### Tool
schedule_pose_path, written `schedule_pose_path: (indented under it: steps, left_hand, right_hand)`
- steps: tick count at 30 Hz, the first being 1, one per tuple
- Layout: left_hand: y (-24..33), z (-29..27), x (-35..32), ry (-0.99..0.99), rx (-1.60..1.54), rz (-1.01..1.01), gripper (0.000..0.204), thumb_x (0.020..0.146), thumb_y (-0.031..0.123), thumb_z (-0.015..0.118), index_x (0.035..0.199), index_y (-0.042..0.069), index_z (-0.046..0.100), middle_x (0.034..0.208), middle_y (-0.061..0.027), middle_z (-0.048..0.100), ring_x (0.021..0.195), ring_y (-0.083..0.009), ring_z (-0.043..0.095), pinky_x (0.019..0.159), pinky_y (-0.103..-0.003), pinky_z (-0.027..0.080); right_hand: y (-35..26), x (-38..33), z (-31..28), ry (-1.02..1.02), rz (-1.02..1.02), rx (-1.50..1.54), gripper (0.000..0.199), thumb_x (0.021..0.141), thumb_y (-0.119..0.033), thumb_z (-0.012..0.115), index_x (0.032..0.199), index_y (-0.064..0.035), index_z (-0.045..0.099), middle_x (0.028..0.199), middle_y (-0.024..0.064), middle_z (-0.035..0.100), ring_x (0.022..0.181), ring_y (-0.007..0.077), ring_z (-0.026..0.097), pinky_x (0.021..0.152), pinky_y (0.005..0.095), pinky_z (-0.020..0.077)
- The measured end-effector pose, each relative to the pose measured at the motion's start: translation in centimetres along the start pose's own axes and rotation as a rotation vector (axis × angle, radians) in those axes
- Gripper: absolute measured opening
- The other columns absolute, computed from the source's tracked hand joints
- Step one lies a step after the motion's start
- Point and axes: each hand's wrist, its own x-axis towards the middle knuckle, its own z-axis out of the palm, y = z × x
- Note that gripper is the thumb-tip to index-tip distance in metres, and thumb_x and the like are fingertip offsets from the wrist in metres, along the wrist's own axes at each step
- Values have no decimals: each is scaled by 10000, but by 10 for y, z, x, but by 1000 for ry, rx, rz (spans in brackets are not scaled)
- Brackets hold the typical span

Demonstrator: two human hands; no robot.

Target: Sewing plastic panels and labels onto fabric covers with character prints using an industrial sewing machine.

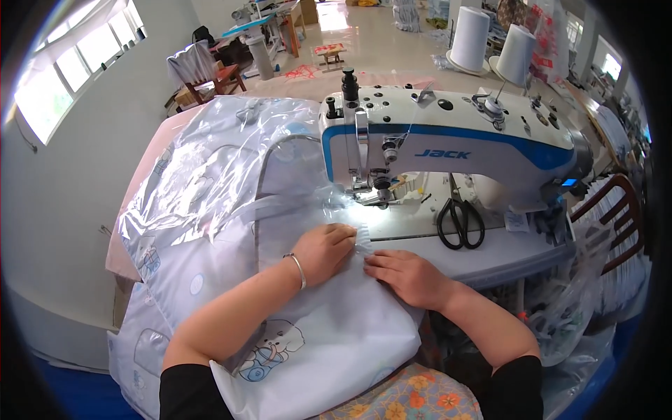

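Note:
A pale fabric piece (350, 336) with cartoon prints spreads over my lap and up to the sewing machine (448, 140), a white and blue one. Just in front of the lit needle area, my left hand (325, 252) is closed on the fabric near a narrow pleated strip (363, 236). My right hand (407, 277) pinches the fabric edge on the other side of that strip, its thumb hidden. Shiny transparent plastic sheeting (189, 189) lies over the fabric on the left. Whether the presser foot is down, I cannot tell.
Black-handled scissors (460, 222) lie on the machine bed, right of the needle. Two white thread cones (470, 38) stand behind the machine. A wooden chair back (623, 220) and a plastic bag (570, 301) are at the right. A wall (77, 189) borders the left.

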Motion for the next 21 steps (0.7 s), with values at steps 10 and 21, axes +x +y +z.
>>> schedule_pose_path:
  steps: [10, 21]
  left_hand:
    - [21, 6, 18, 118, -23, -250, 21, 866, 46, 635, 885, 39, 631, 1024, -127, 715, 903, -321, 686, 801, -402, 564]
    - [24, 6, 13, 26, 73, -176, 426, 824, 55, 638, 1236, -47, 600, 1282, -190, 620, 1074, -355, 596, 959, -407, 490]
  right_hand:
    - [-2, 2, 8, 31, -16, 14, 282, 827, -74, 614, 1092, -29, 700, 1221, 110, 677, 1145, 278, 635, 983, 383, 517]
    - [-8, 1, 8, -24, 12, 61, 302, 812, -60, 649, 1109, -30, 695, 1250, 133, 663, 1209, 311, 601, 1022, 406, 496]
